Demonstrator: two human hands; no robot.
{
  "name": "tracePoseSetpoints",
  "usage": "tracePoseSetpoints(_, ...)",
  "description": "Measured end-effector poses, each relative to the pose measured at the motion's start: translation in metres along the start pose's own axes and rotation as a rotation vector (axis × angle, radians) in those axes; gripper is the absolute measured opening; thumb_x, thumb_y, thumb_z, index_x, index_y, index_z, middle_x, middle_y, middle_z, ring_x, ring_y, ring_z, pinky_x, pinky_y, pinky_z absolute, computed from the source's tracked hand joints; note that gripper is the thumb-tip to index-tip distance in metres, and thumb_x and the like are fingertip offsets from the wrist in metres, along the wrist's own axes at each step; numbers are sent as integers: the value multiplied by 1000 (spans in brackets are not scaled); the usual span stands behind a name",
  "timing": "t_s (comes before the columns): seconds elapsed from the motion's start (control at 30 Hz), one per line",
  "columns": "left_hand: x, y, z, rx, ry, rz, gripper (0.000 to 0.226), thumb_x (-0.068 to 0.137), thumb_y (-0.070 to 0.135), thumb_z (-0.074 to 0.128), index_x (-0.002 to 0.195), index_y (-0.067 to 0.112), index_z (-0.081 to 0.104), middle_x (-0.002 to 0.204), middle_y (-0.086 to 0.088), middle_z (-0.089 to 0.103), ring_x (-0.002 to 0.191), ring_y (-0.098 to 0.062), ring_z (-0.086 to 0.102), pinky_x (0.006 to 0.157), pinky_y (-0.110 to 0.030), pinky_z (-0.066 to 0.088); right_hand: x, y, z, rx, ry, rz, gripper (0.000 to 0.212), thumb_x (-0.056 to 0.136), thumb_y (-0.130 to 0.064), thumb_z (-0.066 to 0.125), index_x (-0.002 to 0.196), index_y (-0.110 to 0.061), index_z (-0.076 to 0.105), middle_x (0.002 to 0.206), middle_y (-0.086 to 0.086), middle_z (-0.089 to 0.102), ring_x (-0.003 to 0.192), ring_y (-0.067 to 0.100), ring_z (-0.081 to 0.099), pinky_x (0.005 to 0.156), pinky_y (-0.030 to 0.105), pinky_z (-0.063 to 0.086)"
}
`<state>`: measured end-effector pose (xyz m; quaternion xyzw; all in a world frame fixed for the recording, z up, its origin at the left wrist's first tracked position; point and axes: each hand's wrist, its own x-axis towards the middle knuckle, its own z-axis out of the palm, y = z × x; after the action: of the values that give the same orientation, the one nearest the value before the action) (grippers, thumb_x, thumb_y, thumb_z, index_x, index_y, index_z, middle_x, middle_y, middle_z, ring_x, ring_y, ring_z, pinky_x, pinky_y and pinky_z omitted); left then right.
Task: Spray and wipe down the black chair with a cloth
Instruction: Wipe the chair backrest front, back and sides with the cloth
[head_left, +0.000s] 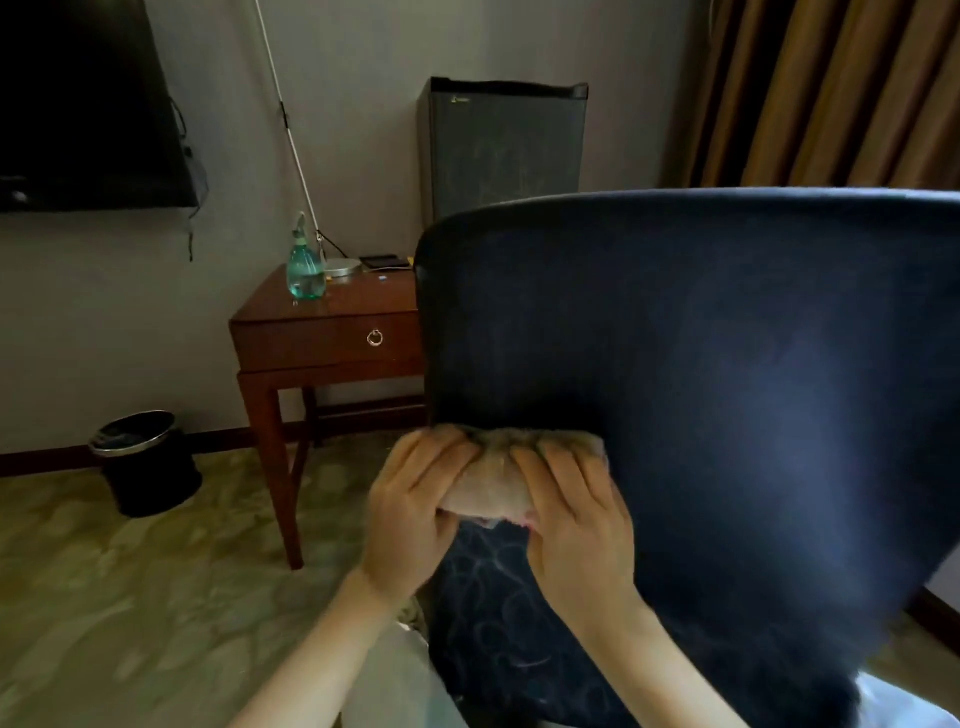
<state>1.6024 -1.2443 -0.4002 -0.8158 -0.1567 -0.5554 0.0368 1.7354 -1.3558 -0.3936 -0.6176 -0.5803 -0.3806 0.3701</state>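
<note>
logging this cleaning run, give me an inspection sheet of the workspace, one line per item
surface: patterned carpet; wooden side table by the wall.
job's things: black chair close in front; tan cloth pressed at the lower edge of its backrest; spray bottle standing upright on the side table, not in hand.
clutter: small dark items and a round white base at the table's back, too small to identify.
grippers: left hand and right hand both gripping the cloth.
cables: thin cords hanging beside the wall TV; white pole leaning on the wall.
surroundings: mini fridge, black waste bin, brown curtain.
</note>
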Motion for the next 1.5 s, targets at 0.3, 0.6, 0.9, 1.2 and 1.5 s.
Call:
tracePoseSetpoints(0.3, -95, -17, 28, 46, -338, 71, 31, 71, 11, 68, 100, 15, 74, 111, 3, 65, 101, -14, 57, 81, -31, 56, -99, -1, 37, 0, -261, 60, 46, 67, -9, 43, 110, -14, 58, 106, -3, 52, 95, 20, 51, 70, 40, 57)
tracePoseSetpoints(0.6, 54, 5, -61, 60, 178, 43, 29, 86, 8, 61, 113, -1, 64, 112, -19, 66, 108, -31, 57, 100, -33, 43, 73, -46, -50, 78, 121, -88, 43, 75, -6, 46, 111, -6, 68, 116, 12, 63, 106, 29, 51, 80, 37, 49)
tracePoseSetpoints(0.9, 93, -26, -66, 98, 240, 49, 23, 86, 0, 68, 108, -5, 67, 110, -18, 65, 105, -32, 60, 97, -32, 46, 117, -61, -31, -53, 103, -145, 33, 80, -10, 47, 105, -8, 69, 118, 7, 62, 107, 26, 51, 83, 34, 44)
tracePoseSetpoints(1.2, -31, -42, 2, -294, 68, -181, 25, 83, 19, 67, 108, 17, 65, 117, 5, 62, 111, -7, 59, 94, -23, 48, -9, -48, 44, -47, -157, -37, 39, 77, -19, 48, 110, -15, 67, 109, 2, 66, 98, 23, 60, 85, 40, 55)
tracePoseSetpoints(1.5, -89, -53, 18, -304, -69, -280, 22, 79, 23, 67, 101, 17, 70, 115, 14, 61, 107, -4, 60, 85, -32, 54, -55, -50, 61, -32, -211, -1, 39, 66, -14, 44, 91, -16, 75, 93, 2, 69, 93, 21, 53, 73, 39, 58)
